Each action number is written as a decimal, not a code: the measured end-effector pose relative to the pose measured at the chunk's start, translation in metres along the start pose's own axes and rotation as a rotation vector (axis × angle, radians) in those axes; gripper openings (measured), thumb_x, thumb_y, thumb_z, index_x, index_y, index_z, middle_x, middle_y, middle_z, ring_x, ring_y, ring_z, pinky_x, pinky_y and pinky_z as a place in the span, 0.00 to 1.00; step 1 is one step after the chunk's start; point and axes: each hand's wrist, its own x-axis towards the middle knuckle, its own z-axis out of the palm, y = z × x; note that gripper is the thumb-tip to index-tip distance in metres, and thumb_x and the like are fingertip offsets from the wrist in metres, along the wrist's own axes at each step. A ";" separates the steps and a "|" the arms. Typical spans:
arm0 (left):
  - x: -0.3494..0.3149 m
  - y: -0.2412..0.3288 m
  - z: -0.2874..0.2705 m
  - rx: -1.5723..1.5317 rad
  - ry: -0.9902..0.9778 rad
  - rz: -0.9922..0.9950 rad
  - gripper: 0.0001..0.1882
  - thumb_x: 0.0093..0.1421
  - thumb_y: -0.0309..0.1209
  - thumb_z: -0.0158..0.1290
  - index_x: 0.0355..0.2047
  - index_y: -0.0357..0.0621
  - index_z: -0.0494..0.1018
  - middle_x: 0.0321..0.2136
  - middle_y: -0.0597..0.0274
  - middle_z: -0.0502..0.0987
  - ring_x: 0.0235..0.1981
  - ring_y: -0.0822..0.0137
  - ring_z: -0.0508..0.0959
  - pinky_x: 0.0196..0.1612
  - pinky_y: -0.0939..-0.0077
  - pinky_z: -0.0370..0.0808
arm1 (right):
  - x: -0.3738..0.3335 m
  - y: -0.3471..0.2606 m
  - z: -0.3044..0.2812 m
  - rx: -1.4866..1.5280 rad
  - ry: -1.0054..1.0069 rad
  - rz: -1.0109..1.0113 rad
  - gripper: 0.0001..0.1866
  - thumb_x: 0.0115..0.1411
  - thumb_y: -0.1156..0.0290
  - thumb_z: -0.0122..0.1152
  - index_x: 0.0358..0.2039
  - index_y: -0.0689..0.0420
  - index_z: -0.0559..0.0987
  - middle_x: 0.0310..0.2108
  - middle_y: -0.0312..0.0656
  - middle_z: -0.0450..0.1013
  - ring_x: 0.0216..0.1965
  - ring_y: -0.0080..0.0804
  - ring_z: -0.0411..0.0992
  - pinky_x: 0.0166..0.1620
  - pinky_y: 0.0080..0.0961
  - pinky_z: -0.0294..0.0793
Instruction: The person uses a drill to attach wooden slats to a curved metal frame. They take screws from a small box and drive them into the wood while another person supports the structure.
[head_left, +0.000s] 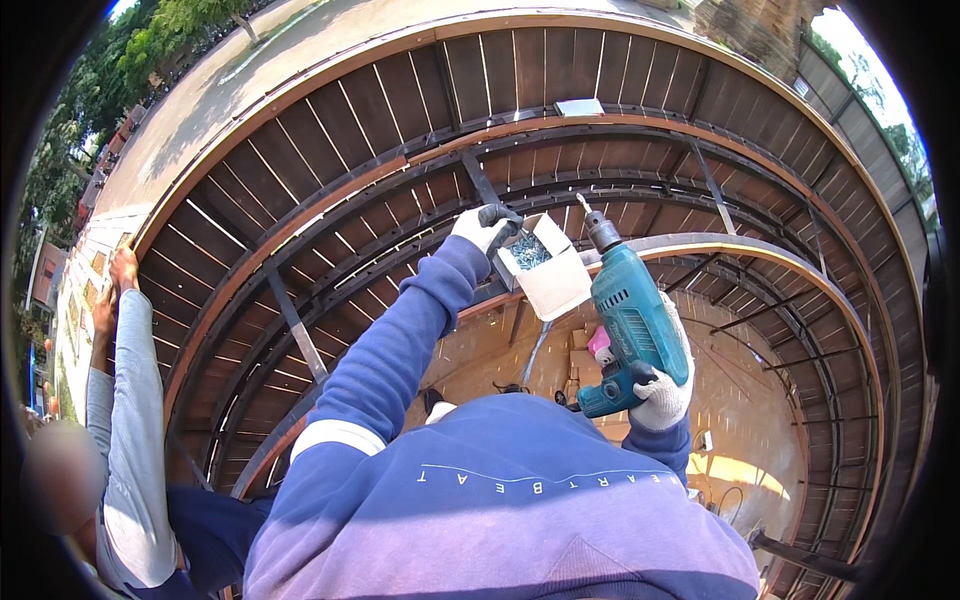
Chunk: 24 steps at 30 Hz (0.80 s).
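Note:
A teal power drill (634,312) is in my right hand (662,395), which wears a white glove with dark fingertips. Its bit (583,201) points up and away from me, past the right side of an open white cardboard box (556,287). Small silvery screws (527,250) fill the box, and its flaps are folded out. At the box's left edge is my left hand (485,228), gloved the same way, with curled, closed fingers. Whether they pinch a screw or the flap is hidden. The box rests by a dark metal beam of the curved frame.
Curved dark slatted panels (520,75) on metal ribs sweep around me. A flat white object (579,107) lies on a rail. To the left, another person's hands (122,268) touch the outer rim. Below are a brown floor (740,375), cables, a pink item (599,341) and boxes.

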 end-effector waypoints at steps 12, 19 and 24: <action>0.001 0.032 0.020 0.896 0.049 -0.077 0.14 0.66 0.38 0.57 0.46 0.43 0.80 0.42 0.46 0.84 0.47 0.45 0.82 0.52 0.58 0.79 | 0.007 0.019 -0.008 0.057 -0.072 0.085 0.62 0.43 0.63 0.87 0.73 0.66 0.56 0.62 0.62 0.69 0.56 0.55 0.77 0.48 0.47 0.88; 0.030 -0.035 -0.002 0.313 -0.042 -0.214 0.11 0.61 0.32 0.61 0.41 0.41 0.84 0.33 0.54 0.86 0.34 0.62 0.86 0.40 0.68 0.81 | 0.003 0.014 -0.008 0.066 -0.051 0.118 0.60 0.41 0.69 0.82 0.73 0.65 0.59 0.61 0.57 0.71 0.55 0.50 0.78 0.51 0.41 0.86; 0.030 -0.019 0.017 0.529 0.019 -0.144 0.12 0.62 0.35 0.59 0.40 0.41 0.84 0.35 0.50 0.86 0.38 0.57 0.86 0.45 0.65 0.82 | 0.000 0.015 -0.021 0.028 -0.011 0.069 0.63 0.41 0.63 0.86 0.72 0.69 0.57 0.64 0.61 0.68 0.59 0.55 0.76 0.51 0.48 0.87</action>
